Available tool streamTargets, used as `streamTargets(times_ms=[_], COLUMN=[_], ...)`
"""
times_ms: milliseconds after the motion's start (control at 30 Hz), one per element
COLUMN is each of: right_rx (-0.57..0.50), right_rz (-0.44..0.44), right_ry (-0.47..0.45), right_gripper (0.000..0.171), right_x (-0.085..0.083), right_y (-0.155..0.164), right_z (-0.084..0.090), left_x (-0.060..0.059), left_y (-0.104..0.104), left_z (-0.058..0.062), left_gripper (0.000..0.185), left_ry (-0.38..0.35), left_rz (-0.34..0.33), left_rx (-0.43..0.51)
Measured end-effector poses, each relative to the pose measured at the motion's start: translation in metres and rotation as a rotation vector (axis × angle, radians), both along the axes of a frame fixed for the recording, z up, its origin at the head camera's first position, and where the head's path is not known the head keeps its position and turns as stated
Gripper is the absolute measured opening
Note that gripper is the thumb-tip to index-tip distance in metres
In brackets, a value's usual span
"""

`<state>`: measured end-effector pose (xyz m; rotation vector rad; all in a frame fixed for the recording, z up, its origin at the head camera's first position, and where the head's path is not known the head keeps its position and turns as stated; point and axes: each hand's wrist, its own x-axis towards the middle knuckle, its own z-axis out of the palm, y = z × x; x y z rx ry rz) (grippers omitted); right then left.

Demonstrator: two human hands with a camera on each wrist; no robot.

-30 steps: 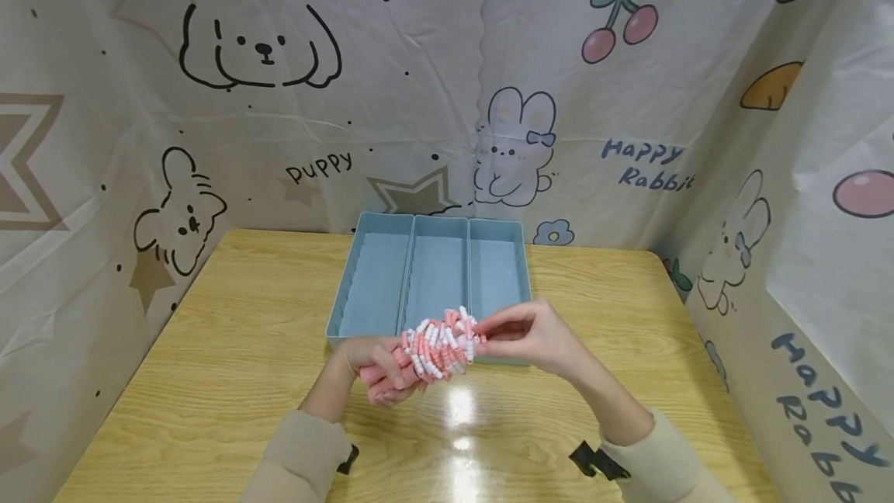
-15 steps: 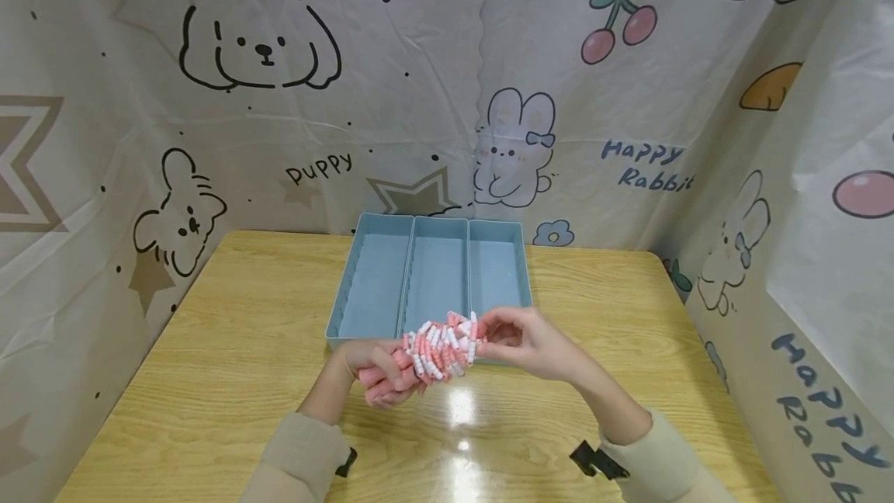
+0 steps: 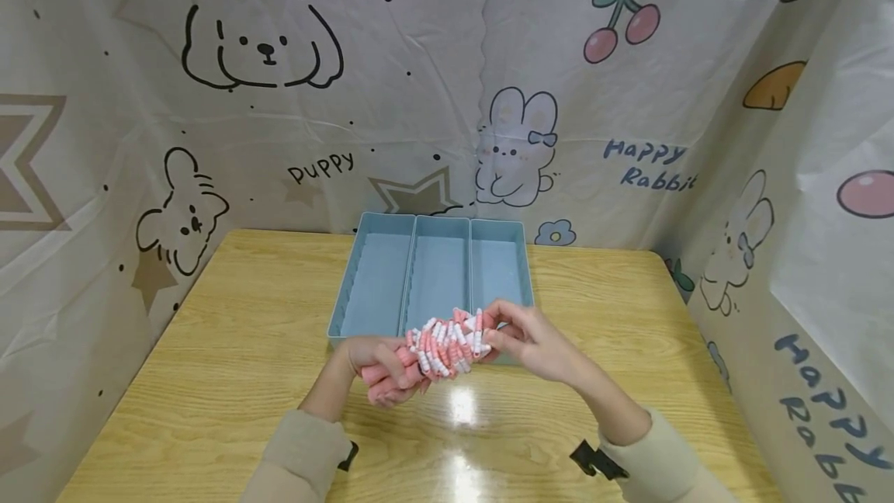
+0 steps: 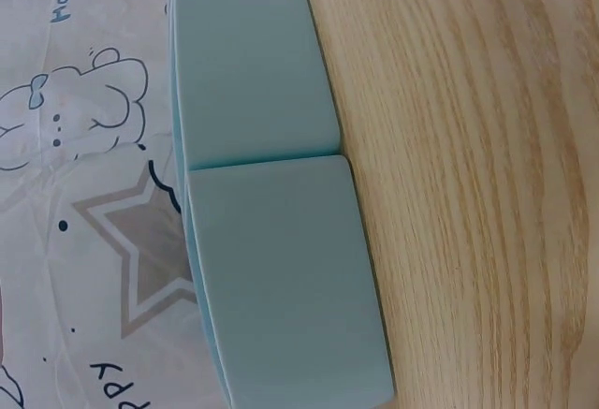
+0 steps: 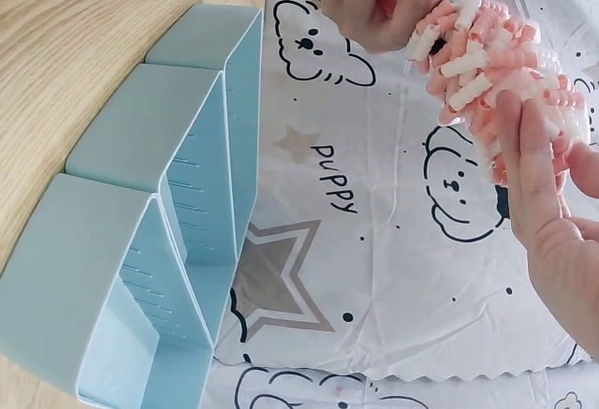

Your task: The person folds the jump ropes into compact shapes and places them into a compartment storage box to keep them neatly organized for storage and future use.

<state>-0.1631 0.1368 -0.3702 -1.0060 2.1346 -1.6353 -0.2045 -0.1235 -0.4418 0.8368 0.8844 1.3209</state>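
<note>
Just in front of the pale blue three-compartment plastic tray (image 3: 433, 274), above the glossy wooden tabletop (image 3: 230, 379), a person holds a bundle of pink and white beaded rope (image 3: 447, 344) between both hands. The left hand (image 3: 380, 367) is clenched around the pink end of the bundle, fingers curled under it. The right hand (image 3: 531, 340) pinches the other end, thumb and fingertips closed on the beaded loops; the right wrist view shows its fingers (image 5: 529, 161) lying flat along the coils. The bundle hangs over the tray's near edge, level with its middle and right compartments, not touching it as far as I can tell.

To handle this well, I would judge the left hand should keep a firm hold so the coils stay gathered, while the right works only the outer loops, lest the beads slip and spill apart.

Beyond the tray hangs a cartoon-printed cloth backdrop (image 3: 335, 99) with puppies, rabbits and cherries.
</note>
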Motion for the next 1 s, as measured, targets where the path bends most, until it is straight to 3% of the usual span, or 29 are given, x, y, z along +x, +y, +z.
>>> streamTargets(times_ms=[200, 400, 600, 767, 900, 1000], right_rx=[-0.053, -0.027, -0.057, -0.088, -0.127, -0.109], right_rz=[-0.032, -0.073, -0.022, 0.035, 0.046, -0.014], right_ry=[-0.086, 0.010, 0.027, -0.018, -0.059, -0.073], right_gripper=[0.014, 0.024, 0.032, 0.045, 0.040, 0.035], right_x=[0.0002, 0.0020, 0.0006, -0.0008, -0.0030, -0.0035], right_y=[0.0000, -0.0023, -0.0015, 0.0009, 0.0006, -0.0011], right_z=[-0.0026, -0.0049, -0.0078, -0.0077, -0.0084, -0.0100], left_x=[0.0011, 0.0018, 0.0030, 0.0028, 0.0025, 0.0024], left_y=[-0.0012, -0.0016, -0.0027, -0.0037, -0.0027, -0.0013], left_z=[0.0018, 0.0012, 0.0001, -0.0017, -0.0024, -0.0022], left_gripper=[0.019, 0.016, 0.016, 0.018, 0.014, 0.013], left_ry=[-0.006, 0.002, 0.008, 0.005, -0.022, -0.042], left_rz=[0.012, 0.035, 0.050, 0.077, 0.071, 0.071], left_rx=[-0.006, -0.009, -0.005, -0.008, 0.019, 0.034])
